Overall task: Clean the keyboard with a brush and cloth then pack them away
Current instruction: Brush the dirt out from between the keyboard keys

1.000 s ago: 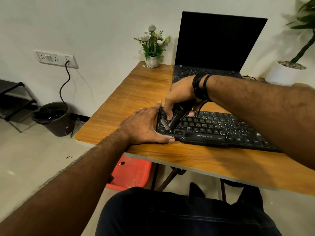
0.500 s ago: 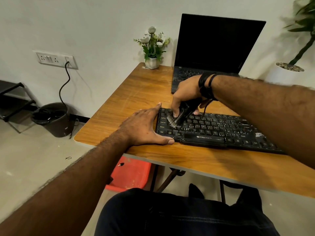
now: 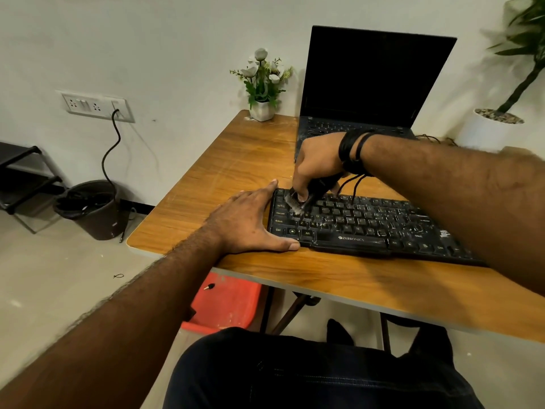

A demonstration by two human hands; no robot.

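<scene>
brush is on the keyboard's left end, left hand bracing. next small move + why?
Probably sweep the brush rightward along the key rows. The right hand holds it at the keyboard left end, pale specks show further right, and the left hand lies flat against the left edge.

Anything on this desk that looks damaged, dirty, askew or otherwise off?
The black Zebronics keyboard shows whitish smudges, thickest as a patch near its right end. It also lies askew to the wooden table's front edge. The right hand works a small black brush over its upper-left keys while the left hand steadies its left end.
</scene>
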